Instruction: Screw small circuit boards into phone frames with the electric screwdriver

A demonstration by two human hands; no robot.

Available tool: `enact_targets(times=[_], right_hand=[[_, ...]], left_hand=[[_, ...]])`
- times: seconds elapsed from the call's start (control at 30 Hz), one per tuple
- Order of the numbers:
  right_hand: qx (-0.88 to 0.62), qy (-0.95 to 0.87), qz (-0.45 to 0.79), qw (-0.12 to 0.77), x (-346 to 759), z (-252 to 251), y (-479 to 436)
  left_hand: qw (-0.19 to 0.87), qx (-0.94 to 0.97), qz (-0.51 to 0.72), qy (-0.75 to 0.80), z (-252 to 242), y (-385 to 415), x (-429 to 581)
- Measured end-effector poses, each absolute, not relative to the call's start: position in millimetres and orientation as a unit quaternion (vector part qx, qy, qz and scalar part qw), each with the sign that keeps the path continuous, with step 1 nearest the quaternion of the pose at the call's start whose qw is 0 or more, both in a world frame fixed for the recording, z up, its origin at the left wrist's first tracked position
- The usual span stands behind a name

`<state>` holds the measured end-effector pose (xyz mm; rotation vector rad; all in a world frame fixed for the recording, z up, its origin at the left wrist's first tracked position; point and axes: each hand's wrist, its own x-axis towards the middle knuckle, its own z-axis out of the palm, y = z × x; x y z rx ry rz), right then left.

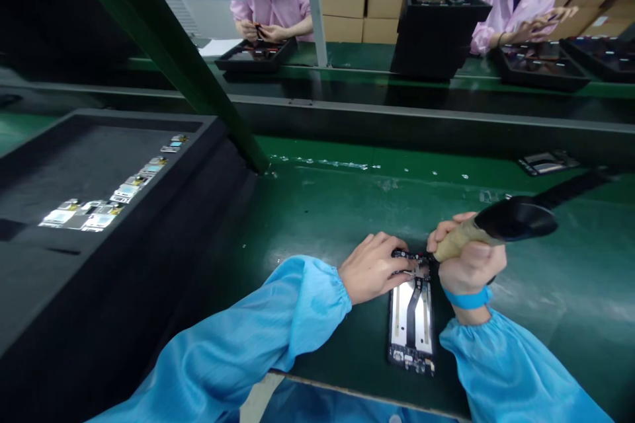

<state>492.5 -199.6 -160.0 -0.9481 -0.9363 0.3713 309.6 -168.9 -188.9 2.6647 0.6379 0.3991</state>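
Note:
An opened smartphone (425, 324) lies on the green bench, its inside facing up with a dark ribbon cable running down the pale middle. My left hand (374, 266) grips its upper end, fingers and thumb over the small circuit board there. In my right hand (473, 266) is an electric screwdriver (454, 242), wrapped in tan tape, with a black back end and cord. It tilts toward the phone's upper right corner. The fingers and phone edge hide its tip, so I cannot tell whether it touches a screw.
To my left stand black foam trays (99, 165) with several small circuit boards. A green post (198, 66) slants up beside them. Another opened phone (548, 162) lies at the back right. Across the bench, co-workers in pink handle parts over black trays (255, 63).

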Motion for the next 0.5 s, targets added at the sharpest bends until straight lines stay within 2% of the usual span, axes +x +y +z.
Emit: enact_targets(times=[0.2, 0.5], right_hand=[[-0.417, -0.361, 0.154, 0.82, 507.1, -149.3, -196.8], [-0.427, -0.37, 0.147, 0.812, 510.2, -158.1, -190.6]], left_hand=[[0.19, 0.945, 0.149, 0.223, -191.1, -166.7, 308.6], [0.206, 0.953, 0.153, 0.162, -178.4, -146.8, 271.2]])
